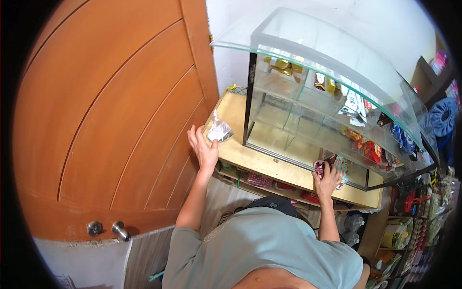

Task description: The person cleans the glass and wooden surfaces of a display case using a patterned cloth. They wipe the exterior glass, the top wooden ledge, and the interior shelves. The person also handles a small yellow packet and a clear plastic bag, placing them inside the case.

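Note:
My right hand [327, 181] has its fingers curled over some small packets, a dark pink packet [319, 168] and a pale green and red one [342, 169], at the lower front edge of a glass display case [269, 159]. Part of these packets is hidden beneath the fingers. On the left end of the wooden counter, my left hand [204, 150] is open, its fingers raised and apart. Its thumb is close to a clear plastic bag [220, 132] with a whitish printed paper inside; whether they touch I cannot tell.
Gold packets [285, 66] and several colourful snack packets [373, 150] lie on the case's glass shelves. An orange wooden door [110, 111] stands close on the left. Below the wooden counter [269, 167] are more goods. At the right stands a shelf rack [385, 248] full of packages.

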